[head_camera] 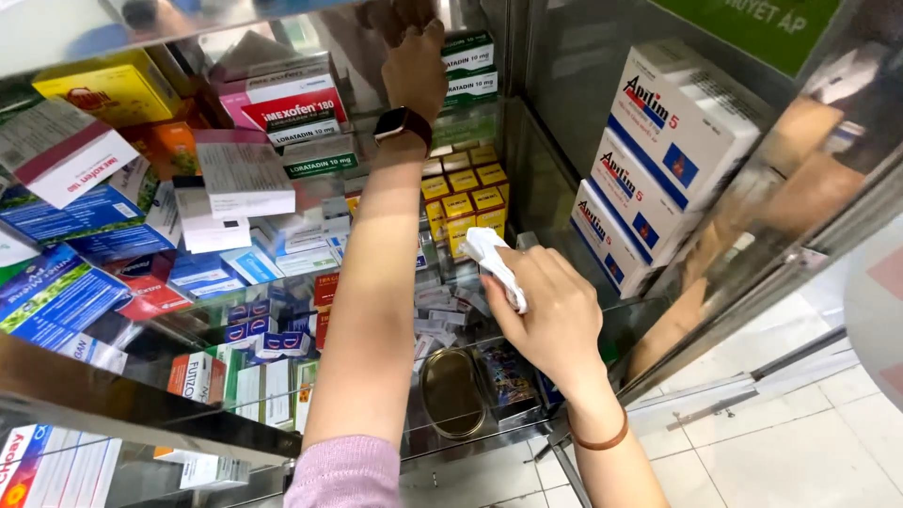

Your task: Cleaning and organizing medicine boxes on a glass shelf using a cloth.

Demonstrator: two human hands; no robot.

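Nearest, at the bottom edge, a pink knitted sleeve cuff [345, 473] is covering the left upper forearm, and a thin brown band [596, 441] is circling the right wrist. Just beyond, the right hand [550, 315] is hovering over the glass shelf [649, 310] of the display cabinet, its fingers curled closed around a crumpled white cloth [493, 261], which is sticking out from the top of the fist toward the far left. Below the shelf, a round brass-coloured tin lid [451, 392] is lying on the lower level. Left of the left forearm, blue, white and red medicine boxes [202, 240] are lying in loose stacks. Farther back, small yellow boxes [466, 199] are standing in rows. On the right, large white-and-blue cartons [658, 155] are leaning against the cabinet wall. Farthest, the left hand [414, 66], with a dark smartwatch [403, 124] at its wrist, is reaching up to green-and-white boxes [467, 68]; its fingers are bending against them, though whether they are gripping one cannot be told.
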